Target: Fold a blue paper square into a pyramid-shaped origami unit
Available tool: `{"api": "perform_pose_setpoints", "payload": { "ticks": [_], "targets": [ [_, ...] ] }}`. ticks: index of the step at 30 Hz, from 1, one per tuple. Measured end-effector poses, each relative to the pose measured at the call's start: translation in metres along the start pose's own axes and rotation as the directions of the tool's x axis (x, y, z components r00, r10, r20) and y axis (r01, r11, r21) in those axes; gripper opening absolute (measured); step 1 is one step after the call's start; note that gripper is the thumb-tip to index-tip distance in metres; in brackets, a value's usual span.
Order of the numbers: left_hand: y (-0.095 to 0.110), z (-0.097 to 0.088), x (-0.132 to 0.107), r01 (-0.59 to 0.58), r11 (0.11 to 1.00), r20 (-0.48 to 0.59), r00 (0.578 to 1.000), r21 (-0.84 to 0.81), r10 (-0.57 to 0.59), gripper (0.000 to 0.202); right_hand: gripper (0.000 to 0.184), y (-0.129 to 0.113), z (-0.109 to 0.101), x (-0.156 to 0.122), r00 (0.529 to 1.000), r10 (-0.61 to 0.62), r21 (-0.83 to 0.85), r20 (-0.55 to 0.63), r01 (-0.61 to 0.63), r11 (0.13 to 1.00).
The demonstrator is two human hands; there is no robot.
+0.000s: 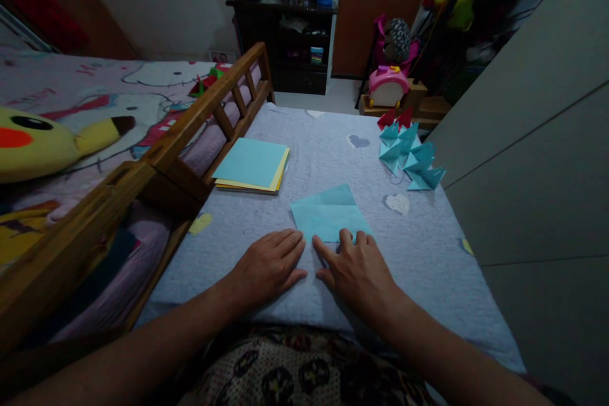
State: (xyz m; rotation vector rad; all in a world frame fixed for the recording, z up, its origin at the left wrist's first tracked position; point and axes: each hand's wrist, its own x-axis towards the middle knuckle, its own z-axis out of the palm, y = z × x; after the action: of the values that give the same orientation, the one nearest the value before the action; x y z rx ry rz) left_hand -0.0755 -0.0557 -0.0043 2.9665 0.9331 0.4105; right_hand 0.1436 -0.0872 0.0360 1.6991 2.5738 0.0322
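Note:
A light blue sheet of origami paper (330, 210) lies on the cloth in front of me, with a crease across it and a straight folded edge toward me. My left hand (272, 260) rests flat at the sheet's near left corner, its fingers stretched out and touching it. Along the near edge, my right hand (356, 266) presses down with its fingers spread, the index finger pointing at the left corner. Neither hand grips anything. To the left sits a stack of coloured paper (252, 162), blue on top with yellow and darker sheets below.
Several folded blue paper pieces (404, 149) stand at the far right, with red folded paper (394, 118) behind them. A wooden bed rail (209, 101) runs along the left side. A pale cabinet (533, 139) borders the right. Beyond is a pink toy case (389, 85).

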Motion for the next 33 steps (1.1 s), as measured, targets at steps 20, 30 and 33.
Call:
{"api": "perform_pose_setpoints", "payload": {
  "ticks": [20, 30, 33],
  "targets": [
    [-0.002, -0.001, 0.001, -0.01, 1.0, -0.039, 0.999, 0.027, 0.011, 0.027, 0.052, 0.048, 0.009, -0.04, 1.0, 0.011, -0.001, -0.011, -0.011, 1.0],
    [-0.003, 0.001, -0.001, -0.015, 0.999, -0.064, 0.998, 0.051, 0.019, 0.026, 0.051, 0.073, 0.025, -0.063, 0.992, 0.056, -0.014, -0.11, -0.058, 0.998],
    [-0.004, 0.003, -0.002, -0.027, 0.998, -0.101, 0.994, 0.053, 0.032, 0.027, 0.05, 0.075, 0.027, -0.066, 0.989, 0.059, -0.016, -0.133, -0.062, 0.998]
  ]
}}
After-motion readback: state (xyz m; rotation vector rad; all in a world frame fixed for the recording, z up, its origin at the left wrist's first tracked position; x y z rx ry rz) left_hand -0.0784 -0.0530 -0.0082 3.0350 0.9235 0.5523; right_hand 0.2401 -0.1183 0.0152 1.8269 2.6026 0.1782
